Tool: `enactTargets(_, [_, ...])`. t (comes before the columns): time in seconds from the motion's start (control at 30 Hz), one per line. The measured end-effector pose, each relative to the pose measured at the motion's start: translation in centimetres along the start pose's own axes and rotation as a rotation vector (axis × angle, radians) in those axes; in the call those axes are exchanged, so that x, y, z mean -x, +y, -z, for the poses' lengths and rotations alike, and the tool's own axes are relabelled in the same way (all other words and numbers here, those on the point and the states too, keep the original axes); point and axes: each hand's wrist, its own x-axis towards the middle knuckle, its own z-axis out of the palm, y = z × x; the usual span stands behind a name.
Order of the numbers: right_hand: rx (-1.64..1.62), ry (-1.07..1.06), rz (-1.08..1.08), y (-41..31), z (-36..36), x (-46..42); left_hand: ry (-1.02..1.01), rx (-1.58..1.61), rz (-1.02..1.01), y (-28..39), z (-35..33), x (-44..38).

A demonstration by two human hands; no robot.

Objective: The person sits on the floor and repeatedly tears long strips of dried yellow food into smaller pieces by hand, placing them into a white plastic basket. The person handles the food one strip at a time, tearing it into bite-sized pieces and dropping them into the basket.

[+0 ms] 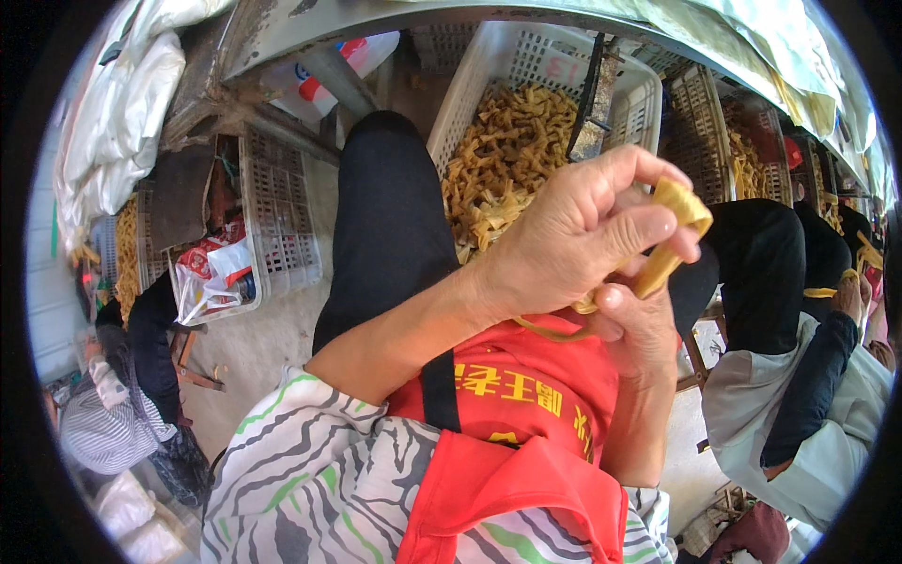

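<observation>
My left hand (585, 233) grips the upper part of a flat, yellowish food strip (659, 271), which loops over its fingers. Just below, my right hand (638, 321) pinches the lower part of that strip, and a thin tail of it hangs out to the left over my red apron (521, 381). Beyond my hands, between my knees, stands a white plastic crate (465, 106) holding a heap of knotted yellow-brown strips (511, 155). Part of the heap is hidden behind my left hand.
A dark metal bracket (592, 99) juts over the crate from the table edge (451, 10). Another crate (282, 218) with plastic bags stands at left. Co-workers sit on both sides; at right, a person's hand (849, 296) holds a yellow strip. Plastic sheeting (120, 134) covers the table.
</observation>
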Motion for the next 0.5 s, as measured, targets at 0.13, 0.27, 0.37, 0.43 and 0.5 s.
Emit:
enactTargets(0.13, [0.143, 0.19, 0.031, -0.7, -0.5, 0.5, -0.052, -0.334, 0.096, 0.8, 0.8, 1.1])
enactTargets(0.27, [0.528, 0.483, 0.304, -2.7, 0.9, 1.6, -0.105, -0.854, 0.286, 3.0, 2.4, 3.2])
enactTargets(0.37, [0.68, 0.531, 0.386, -3.2, 2.1, 2.5, -0.192, -0.45, 0.276, 3.6, 2.9, 4.7])
enactTargets(0.43, [0.654, 0.458, 0.356, -2.3, 1.9, 2.8, -0.154, 0.048, 0.099, 3.1, 2.4, 4.9])
enactTargets(0.5, [0.243, 0.32, 0.212, -0.8, 0.6, 2.7, -0.105, 0.363, -0.196, 1.4, 0.8, 4.0])
